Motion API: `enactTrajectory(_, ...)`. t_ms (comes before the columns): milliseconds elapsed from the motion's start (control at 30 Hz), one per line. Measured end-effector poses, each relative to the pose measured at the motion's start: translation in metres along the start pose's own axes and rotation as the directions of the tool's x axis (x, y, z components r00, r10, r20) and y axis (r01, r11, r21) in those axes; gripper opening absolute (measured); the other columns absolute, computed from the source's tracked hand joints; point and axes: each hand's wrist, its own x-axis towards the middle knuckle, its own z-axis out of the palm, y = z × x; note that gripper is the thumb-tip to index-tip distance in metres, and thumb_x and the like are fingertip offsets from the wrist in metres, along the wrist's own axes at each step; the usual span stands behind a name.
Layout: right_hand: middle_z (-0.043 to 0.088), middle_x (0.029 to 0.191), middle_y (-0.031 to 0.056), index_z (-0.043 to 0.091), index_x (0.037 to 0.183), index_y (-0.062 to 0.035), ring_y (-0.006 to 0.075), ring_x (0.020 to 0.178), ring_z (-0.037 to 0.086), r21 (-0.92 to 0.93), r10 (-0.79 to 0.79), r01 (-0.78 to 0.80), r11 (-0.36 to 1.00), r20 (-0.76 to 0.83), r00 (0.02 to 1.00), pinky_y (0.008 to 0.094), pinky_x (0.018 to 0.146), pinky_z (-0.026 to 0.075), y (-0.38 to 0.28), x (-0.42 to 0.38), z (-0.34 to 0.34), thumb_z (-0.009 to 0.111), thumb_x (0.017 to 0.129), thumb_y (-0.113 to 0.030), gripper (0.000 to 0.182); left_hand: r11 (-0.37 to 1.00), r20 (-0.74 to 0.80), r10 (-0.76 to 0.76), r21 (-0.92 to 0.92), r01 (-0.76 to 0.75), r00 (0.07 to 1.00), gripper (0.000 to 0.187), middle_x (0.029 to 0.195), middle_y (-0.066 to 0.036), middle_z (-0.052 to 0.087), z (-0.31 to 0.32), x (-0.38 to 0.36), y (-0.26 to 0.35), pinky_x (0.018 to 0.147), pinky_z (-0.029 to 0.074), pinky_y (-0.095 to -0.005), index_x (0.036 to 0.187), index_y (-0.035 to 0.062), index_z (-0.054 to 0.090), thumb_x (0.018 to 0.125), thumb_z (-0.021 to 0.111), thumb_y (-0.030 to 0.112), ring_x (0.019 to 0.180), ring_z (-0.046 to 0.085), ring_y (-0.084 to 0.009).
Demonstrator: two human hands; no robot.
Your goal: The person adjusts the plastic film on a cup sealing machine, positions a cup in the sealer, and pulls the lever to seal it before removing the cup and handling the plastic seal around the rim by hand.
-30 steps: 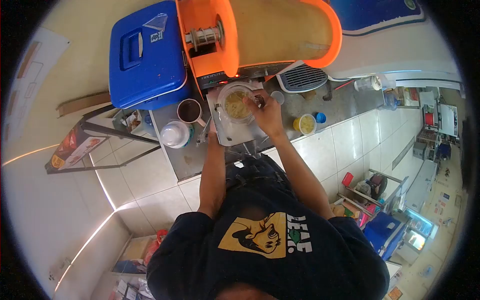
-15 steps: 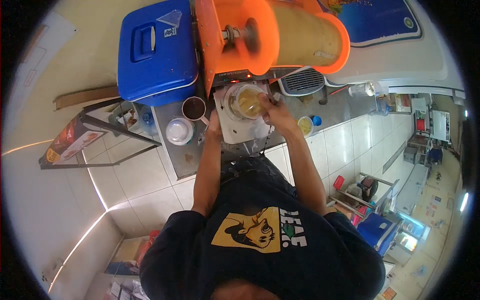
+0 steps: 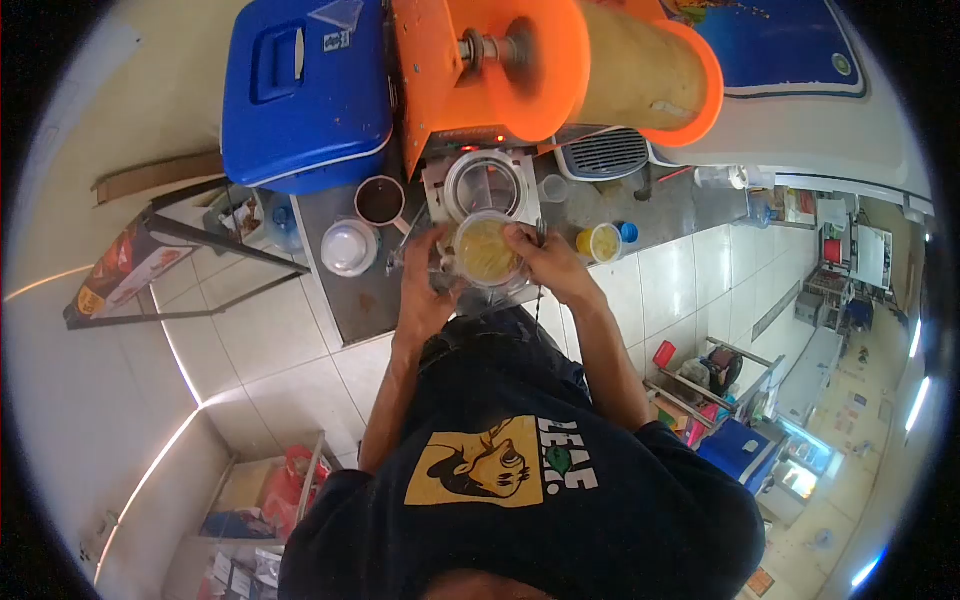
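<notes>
A clear plastic cup (image 3: 487, 252) filled with a yellow drink is held between both hands above the counter's front edge. My left hand (image 3: 428, 272) grips its left side and my right hand (image 3: 545, 262) grips its right side. Just behind the cup is the white cup holder plate (image 3: 484, 186) of the orange sealing machine (image 3: 500, 70), its round opening now empty.
A blue cooler box (image 3: 305, 90) stands left of the machine. A brown mug (image 3: 380, 201) and a domed white lid (image 3: 350, 247) sit on the steel counter (image 3: 350, 300). A small yellow cup (image 3: 603, 243) and a blue cap (image 3: 627, 232) lie to the right. Tiled floor lies below.
The cup was in the machine's holder with my hands on it; now both hands have lifted it out and drawn it toward me, leaving the holder ring empty.
</notes>
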Motion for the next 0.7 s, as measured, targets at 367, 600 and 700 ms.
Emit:
enactTrajectory(367,0.069,0.089,0.0091,0.071,0.107,0.0027,0.0146,0.085,0.062,0.068,-0.314,0.328,0.942,-0.159,0.936,0.0307,0.075,0.051,0.03,0.002,0.016,0.074,0.088,-0.025,0.034,0.983,0.136,0.18,-0.073,-0.171,0.974,0.087,0.133,-0.015,0.056,0.026,0.015,-0.019,0.103,0.045,-0.0411,0.134,0.0061,0.05,0.057,0.09,0.015,0.12,0.056,-0.0331)
enactTrajectory(600,0.066,0.084,0.0027,0.072,0.097,0.001,0.0081,0.081,0.057,0.346,-0.375,0.402,0.848,-0.144,0.916,0.0232,0.074,0.048,0.02,0.006,0.01,0.076,0.084,-0.01,0.018,0.953,0.091,0.088,-0.296,-0.057,0.992,0.084,0.131,-0.014,0.059,0.028,0.011,-0.007,0.105,0.043,-0.0409,0.129,0.0048,0.055,0.056,0.093,0.018,0.122,0.056,-0.028)
enactTrajectory(700,0.065,0.081,0.001,0.072,0.092,-0.0008,0.007,0.079,0.057,0.362,-0.376,0.412,0.836,-0.168,0.911,0.0228,0.073,0.047,0.014,-0.002,0.009,0.075,0.084,-0.009,0.012,0.96,0.082,0.236,-0.173,-0.22,0.968,0.087,0.13,-0.013,0.059,0.027,0.014,-0.013,0.107,0.04,-0.0419,0.13,0.0042,0.054,0.054,0.094,0.019,0.124,0.054,-0.0267)
